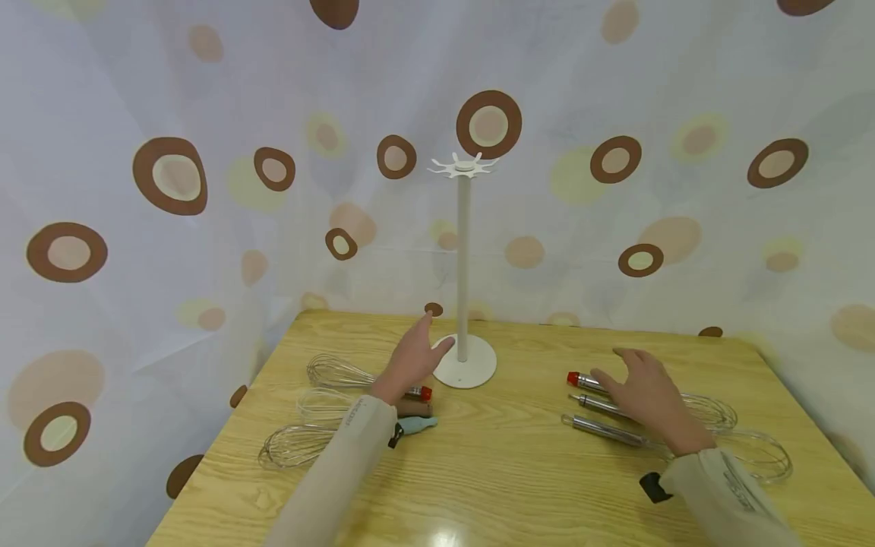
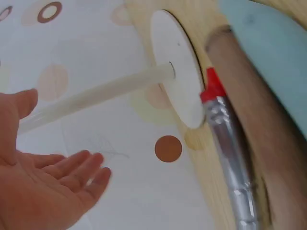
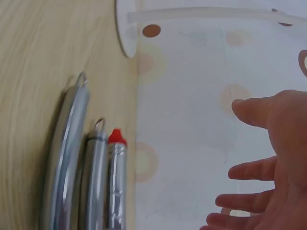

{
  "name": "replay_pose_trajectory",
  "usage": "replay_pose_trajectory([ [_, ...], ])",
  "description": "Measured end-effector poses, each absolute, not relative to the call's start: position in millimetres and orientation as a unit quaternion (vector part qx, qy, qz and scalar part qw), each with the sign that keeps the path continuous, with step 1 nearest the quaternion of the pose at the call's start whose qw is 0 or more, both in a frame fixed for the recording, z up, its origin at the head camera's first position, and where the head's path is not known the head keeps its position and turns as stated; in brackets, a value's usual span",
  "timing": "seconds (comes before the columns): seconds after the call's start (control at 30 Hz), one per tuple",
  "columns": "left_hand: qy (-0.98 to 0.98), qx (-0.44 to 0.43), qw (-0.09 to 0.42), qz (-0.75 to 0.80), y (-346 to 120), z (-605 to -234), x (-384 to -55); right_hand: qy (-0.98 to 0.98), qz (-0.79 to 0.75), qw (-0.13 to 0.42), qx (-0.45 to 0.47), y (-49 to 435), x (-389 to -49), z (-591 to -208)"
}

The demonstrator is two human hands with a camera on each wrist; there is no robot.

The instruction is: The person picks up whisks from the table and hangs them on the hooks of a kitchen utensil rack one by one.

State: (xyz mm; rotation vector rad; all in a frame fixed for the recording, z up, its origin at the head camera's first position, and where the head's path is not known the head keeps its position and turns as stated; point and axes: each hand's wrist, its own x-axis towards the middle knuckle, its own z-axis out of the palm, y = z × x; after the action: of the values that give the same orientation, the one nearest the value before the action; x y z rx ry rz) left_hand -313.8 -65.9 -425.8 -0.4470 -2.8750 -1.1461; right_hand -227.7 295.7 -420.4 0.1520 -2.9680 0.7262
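Observation:
A white stand with a round base and a ring of hooks on top rises from the table. My left hand, fingers extended and holding nothing, hovers left of its base. Under that arm lie three whisks: one with a red-tipped metal handle, one with a brown handle, one with a light blue handle. My right hand is above three metal-handled whisks, its fingers spread and nothing in them. Of these, one has a red tip, one a slim handle and one a thicker handle.
A wooden table carries everything. Behind it and along its sides hangs a pale cloth with brown and beige circles. The stand is near the back edge, between the two groups of whisks, whose wire loops point outward.

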Motion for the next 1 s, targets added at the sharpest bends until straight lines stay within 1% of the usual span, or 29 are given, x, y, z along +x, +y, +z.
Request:
replay_pose_trajectory([
  [0.17, -0.872, -0.151, 0.021, -0.465, -48.5, -418.5, -336.4, -0.959, 0.271, 0.051, 0.071, 281.6, -237.2, -405.5],
  [0.27, -0.846, -0.150, 0.017, -0.512, -39.8, -416.0, -348.2, -0.949, 0.301, 0.049, 0.082, 270.5, -243.0, -395.4],
  [0.43, -0.812, -0.162, 0.018, -0.561, -29.2, -414.9, -359.6, -0.935, 0.338, 0.045, 0.092, 250.1, -252.6, -383.2],
  [0.57, -0.804, -0.157, 0.030, -0.573, -23.3, -417.3, -363.9, -0.932, 0.345, 0.045, 0.100, 236.2, -260.0, -376.7],
  [0.73, -0.806, -0.146, 0.027, -0.573, -18.2, -421.0, -367.1, -0.926, 0.361, 0.043, 0.104, 220.5, -270.0, -368.4],
  [0.83, -0.809, -0.151, 0.033, -0.568, -17.7, -422.8, -367.3, -0.918, 0.381, 0.036, 0.105, 210.0, -275.6, -361.3],
  [1.0, -0.815, -0.161, 0.036, -0.555, -19.6, -429.9, -369.5, -0.909, 0.396, 0.040, 0.120, 191.9, -291.3, -349.9],
])
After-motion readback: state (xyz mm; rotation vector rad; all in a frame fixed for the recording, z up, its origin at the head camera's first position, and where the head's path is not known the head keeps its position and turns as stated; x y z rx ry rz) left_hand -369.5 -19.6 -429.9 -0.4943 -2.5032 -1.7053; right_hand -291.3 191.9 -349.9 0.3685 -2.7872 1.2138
